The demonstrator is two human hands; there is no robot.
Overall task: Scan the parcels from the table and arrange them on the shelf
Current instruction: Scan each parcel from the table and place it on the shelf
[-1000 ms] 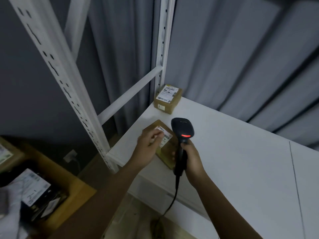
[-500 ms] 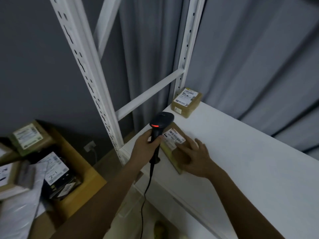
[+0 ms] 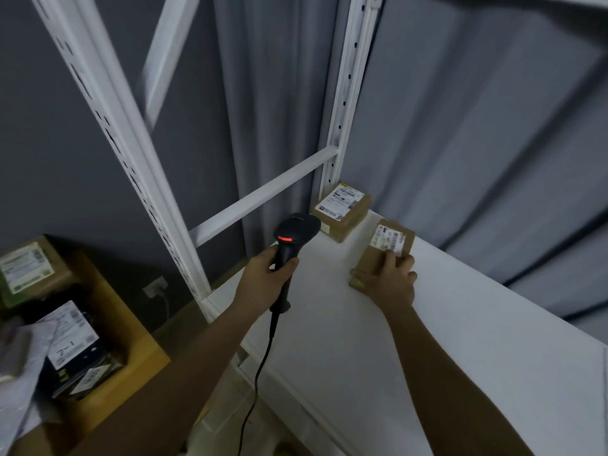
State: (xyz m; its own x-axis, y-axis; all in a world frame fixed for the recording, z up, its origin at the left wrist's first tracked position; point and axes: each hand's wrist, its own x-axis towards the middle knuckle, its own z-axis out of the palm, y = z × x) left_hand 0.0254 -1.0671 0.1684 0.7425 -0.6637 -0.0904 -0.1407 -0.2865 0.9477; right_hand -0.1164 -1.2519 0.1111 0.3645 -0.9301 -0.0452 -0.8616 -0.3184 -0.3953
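A small brown cardboard parcel with a white printed label (image 3: 386,250) lies flat on the white shelf board (image 3: 427,340), just beside a second brown labelled box (image 3: 343,212) in the back corner by the white slotted upright (image 3: 345,103). The right hand (image 3: 390,279) rests on the parcel's near end, fingers spread flat. The left hand (image 3: 265,278) grips a black corded barcode scanner (image 3: 289,245), red light glowing.

Grey curtain (image 3: 460,126) hangs behind everything. Wall socket (image 3: 157,286) sits low, left of the curtain, white plug in it, cord dropping down. Dark grey wall (image 3: 49,143) also left of the curtain.
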